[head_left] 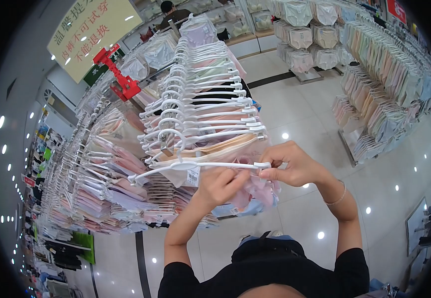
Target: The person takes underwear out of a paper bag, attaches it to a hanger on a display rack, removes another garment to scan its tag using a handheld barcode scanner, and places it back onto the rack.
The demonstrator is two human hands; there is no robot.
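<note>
A white clip hanger (pixel 215 165) hangs at the near end of a rail, in front of a row of similar white hangers (pixel 203 124) carrying underwear. My right hand (pixel 292 164) is closed, thumb and fingers pinching the clip at the hanger's right end. Just below the hanger bar, my left hand (pixel 219 186) has its fingers curled on a pair of pink underpants (pixel 248 196). The pink cloth bunches between both hands, so its link to the clip is partly hidden. A white barcode tag (pixel 193 176) dangles beside my left hand.
A red sign clamp (pixel 118 79) holds a yellow sign (pixel 93 37) above the rail. More underwear racks (pixel 392 84) stand at the right, with others at left. Tiled floor (pixel 295 119) lies between them. A person (pixel 173 14) is at the back.
</note>
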